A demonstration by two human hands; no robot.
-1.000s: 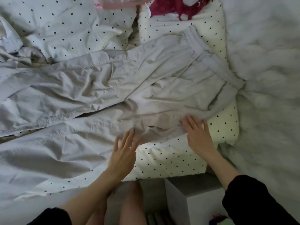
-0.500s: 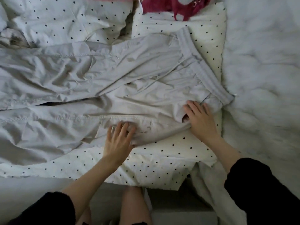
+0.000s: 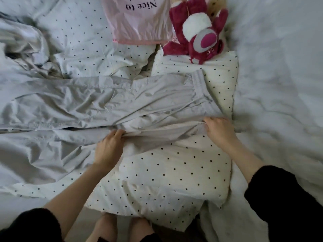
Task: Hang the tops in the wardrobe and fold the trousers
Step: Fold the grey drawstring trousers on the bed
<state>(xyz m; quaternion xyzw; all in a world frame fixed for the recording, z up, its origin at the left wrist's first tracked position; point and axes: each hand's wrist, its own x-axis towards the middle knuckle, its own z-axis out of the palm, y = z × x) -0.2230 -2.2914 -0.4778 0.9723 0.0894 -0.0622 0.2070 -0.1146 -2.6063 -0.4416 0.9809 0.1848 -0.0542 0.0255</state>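
Both hands have gone from lying flat on the cloth to gripping it; the near waist edge, earlier flat, is now lifted into a ridge.

Item: grey trousers [image 3: 108, 102], spread across the bed, legs running toward 9 o'clock, elastic waistband toward 2 o'clock, resting on a dotted pillow [image 3: 174, 172].

Left hand [image 3: 109, 149]: fingers curled over a bunched fold near the crotch seam, gripping it.

Right hand [image 3: 219, 131]: fingers pinching the near end of the waistband.

Progress, by judgement: trousers laid out, first lengthwise fold only starting; legs not yet stacked. No folded trousers, hung tops or wardrobe in view. A crumpled pale garment [image 3: 26, 42] lies at 10 o'clock, type unclear.

Also present: pink bag [image 3: 139, 23] at 12 o'clock, magenta plush toy [image 3: 197, 32] at 1 o'clock, white fluffy blanket [image 3: 279, 67] at 3 o'clock.
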